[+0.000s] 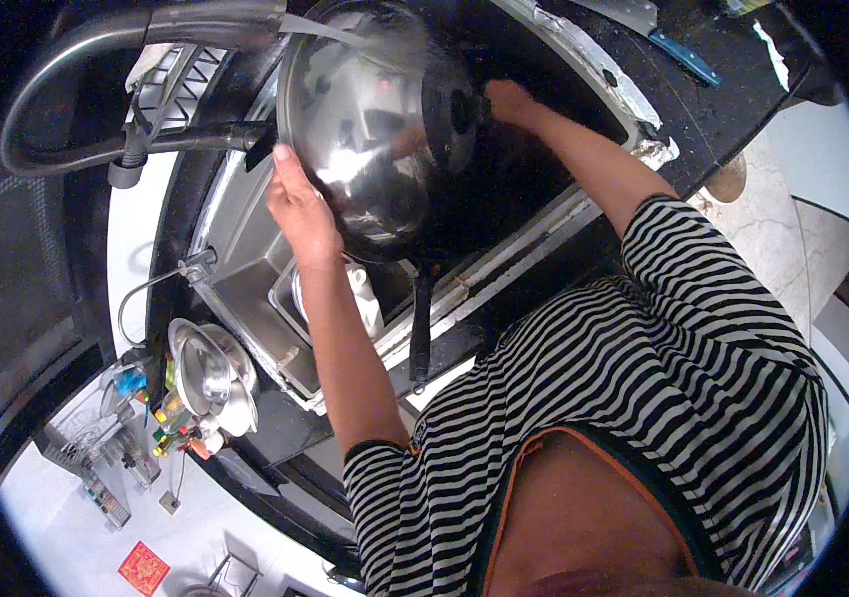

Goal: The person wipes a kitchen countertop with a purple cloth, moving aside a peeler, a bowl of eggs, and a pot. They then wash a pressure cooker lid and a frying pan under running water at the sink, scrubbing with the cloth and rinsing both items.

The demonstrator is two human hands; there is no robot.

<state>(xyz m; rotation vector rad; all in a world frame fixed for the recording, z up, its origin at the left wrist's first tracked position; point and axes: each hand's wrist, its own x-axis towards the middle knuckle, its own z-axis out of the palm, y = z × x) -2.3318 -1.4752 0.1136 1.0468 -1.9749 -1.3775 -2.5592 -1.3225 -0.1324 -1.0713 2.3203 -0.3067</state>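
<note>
A large shiny metal wok (364,134) is tilted over the sink (245,287), its long black handle (421,328) pointing towards me. My left hand (305,213) grips the wok's left rim, thumb along the edge; its other fingers are mostly hidden. On the far side, my right hand (512,103) is curled near the wok's dark right part. Whether it holds something there is hidden in shadow. From the curved spout of a dark faucet (59,74), a blurred stream of water (327,31) runs onto the wok's upper part.
White dishes (364,295) sit in the left basin beneath my left forearm. Stacked metal bowls (212,369) stand on the counter beside the sink. A thin metal spout (141,298) rises at the sink's back edge. A blue-handled knife (685,58) lies on the dark right counter (708,119).
</note>
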